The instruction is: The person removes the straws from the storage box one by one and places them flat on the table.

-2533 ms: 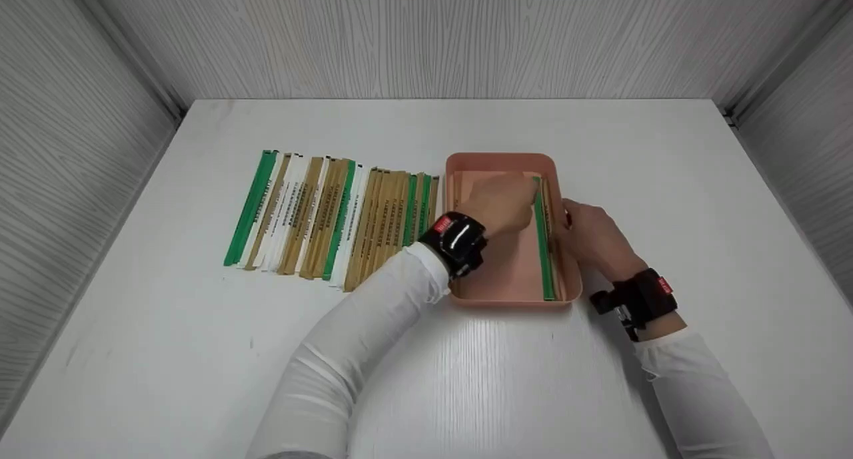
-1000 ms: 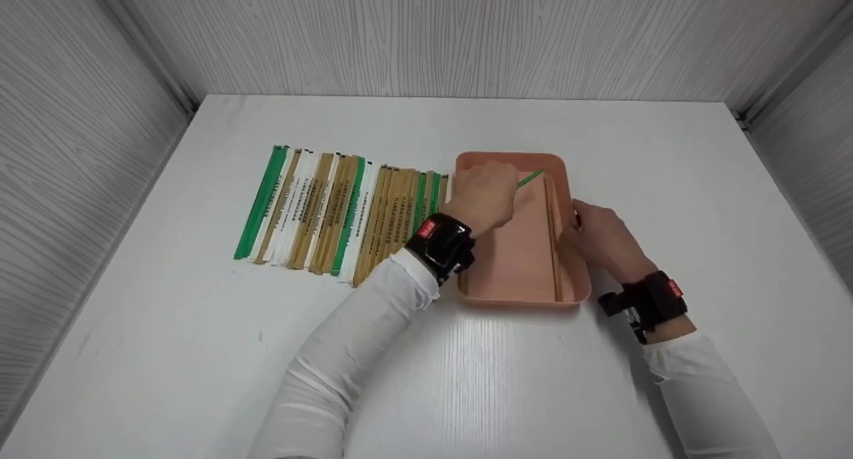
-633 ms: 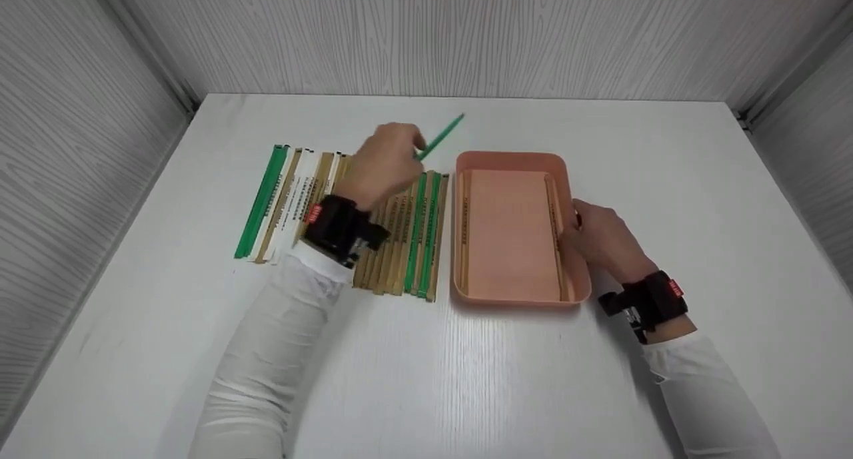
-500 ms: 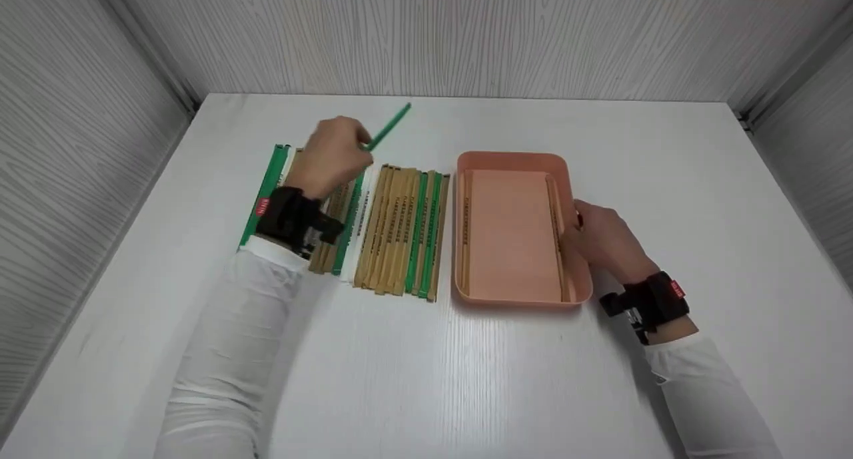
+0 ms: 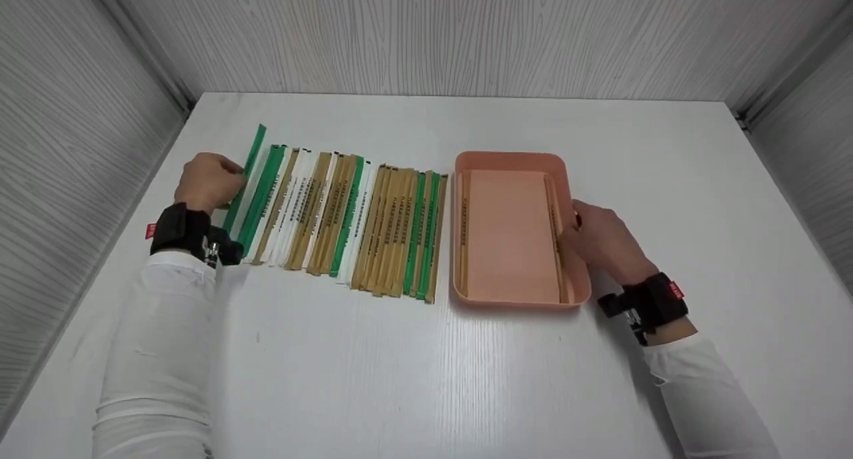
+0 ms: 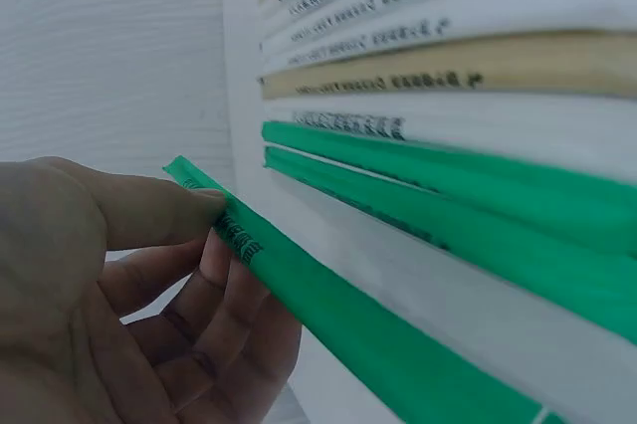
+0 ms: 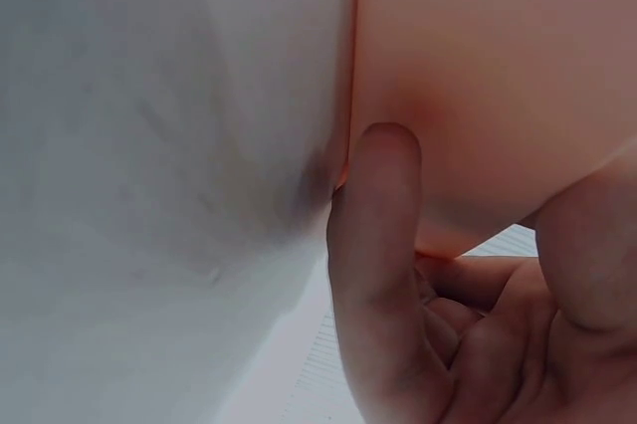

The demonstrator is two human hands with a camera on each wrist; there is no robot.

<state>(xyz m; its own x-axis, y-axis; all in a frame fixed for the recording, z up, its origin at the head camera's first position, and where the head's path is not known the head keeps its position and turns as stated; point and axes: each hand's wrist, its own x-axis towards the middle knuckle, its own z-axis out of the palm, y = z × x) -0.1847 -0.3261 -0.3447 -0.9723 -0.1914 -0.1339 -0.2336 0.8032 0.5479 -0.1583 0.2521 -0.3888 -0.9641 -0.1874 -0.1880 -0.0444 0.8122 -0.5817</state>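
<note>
At the far left of the row, my left hand (image 5: 210, 179) pinches a green paper-wrapped straw (image 5: 254, 149). The left wrist view has the thumb (image 6: 164, 213) on top of its printed wrapper and the other fingers curled beneath. Right beside it, green wrapped straws (image 5: 263, 196) begin a row of white, brown and green ones. My right hand (image 5: 606, 239) grips the right wall of a pink tray (image 5: 510, 306). In the right wrist view a fingertip (image 7: 388, 145) presses against the tray's wall, low down by the table.
Inside the tray, brown wrapped straws lie along the left side (image 5: 464, 239) and the right side (image 5: 555, 239). More brown straws (image 5: 390, 232) end the row just left of the tray. Pale wood-grain panels (image 5: 426, 39) enclose the white table (image 5: 400, 379).
My left hand has lifted a green straw out of the tray and carried it left over the row, lowering it beyond the row's left end. The right hand has stayed at the tray.
</note>
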